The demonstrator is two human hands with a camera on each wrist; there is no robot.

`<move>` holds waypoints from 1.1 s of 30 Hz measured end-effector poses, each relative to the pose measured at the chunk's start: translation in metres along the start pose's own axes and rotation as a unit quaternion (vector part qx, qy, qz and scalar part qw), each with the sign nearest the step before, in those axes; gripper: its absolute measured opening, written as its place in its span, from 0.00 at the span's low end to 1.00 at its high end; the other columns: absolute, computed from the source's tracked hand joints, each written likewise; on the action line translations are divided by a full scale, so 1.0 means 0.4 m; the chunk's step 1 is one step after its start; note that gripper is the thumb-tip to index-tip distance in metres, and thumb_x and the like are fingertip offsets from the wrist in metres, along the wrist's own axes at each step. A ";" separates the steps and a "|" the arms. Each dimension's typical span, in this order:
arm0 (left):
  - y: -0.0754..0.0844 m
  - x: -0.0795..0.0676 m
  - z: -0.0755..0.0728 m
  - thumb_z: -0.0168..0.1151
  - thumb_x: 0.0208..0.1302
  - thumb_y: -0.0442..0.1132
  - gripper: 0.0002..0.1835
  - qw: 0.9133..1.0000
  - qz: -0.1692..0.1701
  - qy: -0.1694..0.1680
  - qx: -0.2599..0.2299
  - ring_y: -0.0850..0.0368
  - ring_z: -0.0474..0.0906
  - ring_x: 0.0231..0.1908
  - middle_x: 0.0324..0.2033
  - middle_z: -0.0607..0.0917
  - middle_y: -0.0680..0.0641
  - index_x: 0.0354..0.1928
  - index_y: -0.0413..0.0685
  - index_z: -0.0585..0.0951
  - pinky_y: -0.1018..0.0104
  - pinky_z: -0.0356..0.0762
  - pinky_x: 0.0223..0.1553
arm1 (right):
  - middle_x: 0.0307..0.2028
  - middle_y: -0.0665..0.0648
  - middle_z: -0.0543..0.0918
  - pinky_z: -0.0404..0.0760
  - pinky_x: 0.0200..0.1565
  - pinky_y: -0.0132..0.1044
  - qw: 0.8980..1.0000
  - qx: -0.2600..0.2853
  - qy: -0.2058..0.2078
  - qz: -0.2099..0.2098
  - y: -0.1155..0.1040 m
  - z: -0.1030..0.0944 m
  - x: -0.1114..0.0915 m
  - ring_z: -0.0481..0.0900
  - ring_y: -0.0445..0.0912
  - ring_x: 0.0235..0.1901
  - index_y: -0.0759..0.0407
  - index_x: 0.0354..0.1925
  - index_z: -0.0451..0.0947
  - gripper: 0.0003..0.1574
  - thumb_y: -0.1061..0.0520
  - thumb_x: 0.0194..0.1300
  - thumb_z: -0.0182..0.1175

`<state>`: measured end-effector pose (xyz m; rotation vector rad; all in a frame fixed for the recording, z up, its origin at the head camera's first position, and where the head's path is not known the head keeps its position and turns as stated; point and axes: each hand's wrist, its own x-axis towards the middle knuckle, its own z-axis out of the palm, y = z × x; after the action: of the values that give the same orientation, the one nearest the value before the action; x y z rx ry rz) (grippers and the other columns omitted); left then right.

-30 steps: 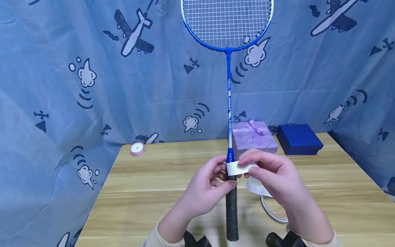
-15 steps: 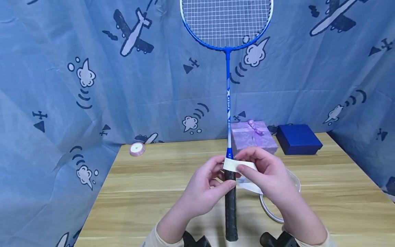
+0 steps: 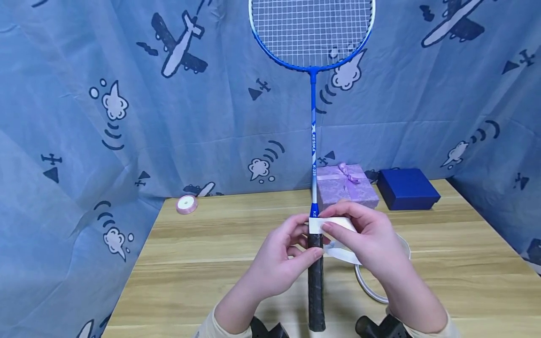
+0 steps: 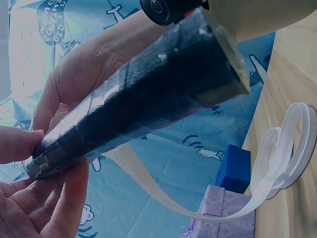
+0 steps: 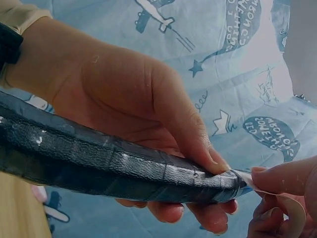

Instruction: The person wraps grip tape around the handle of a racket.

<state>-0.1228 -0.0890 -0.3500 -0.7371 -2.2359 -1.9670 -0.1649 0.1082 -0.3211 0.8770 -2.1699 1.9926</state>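
Observation:
My left hand [image 3: 283,258] holds a blue badminton racket [image 3: 313,150] by the top of its black handle [image 3: 315,291], thumb in front and fingers behind. The racket stands upright, head at the top of the head view. A white perforated grip tape [image 3: 315,226] lies across the handle's upper end, just below the blue cone. My right hand [image 3: 372,234] pinches this tape close to the handle, thumb on its face. From there the tape [image 4: 153,191] sags down to a loose coil [image 4: 297,168] on the table, partly hidden behind my right hand in the head view.
Behind the racket sits a lilac gift box [image 3: 346,188] with a bow, and right of it a dark blue box [image 3: 407,190]. A pink ribbon spool [image 3: 186,204] lies at the wooden table's [image 3: 203,281] back left. A blue printed curtain [image 3: 220,117] hangs behind.
My right hand has shifted left toward the handle, and its thumb presses the tape nearer the shaft. The tape strip now lies flatter across the handle. My left hand keeps its grip.

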 end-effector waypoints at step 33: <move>0.005 -0.004 0.014 0.65 0.68 0.28 0.35 1.000 -0.020 0.013 -0.021 0.64 0.82 0.38 0.54 0.86 0.38 0.72 0.52 0.61 0.71 0.86 0.38 | 0.51 0.63 0.84 0.89 0.43 0.33 0.996 -0.045 -0.015 0.079 0.007 0.024 0.003 0.85 0.44 0.44 0.62 0.58 0.78 0.22 0.60 0.68 0.69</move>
<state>-0.1192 -0.0839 -0.3499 -0.6728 -2.2181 -2.0341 -0.1640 0.0990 -0.3246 0.7502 -2.3953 1.9400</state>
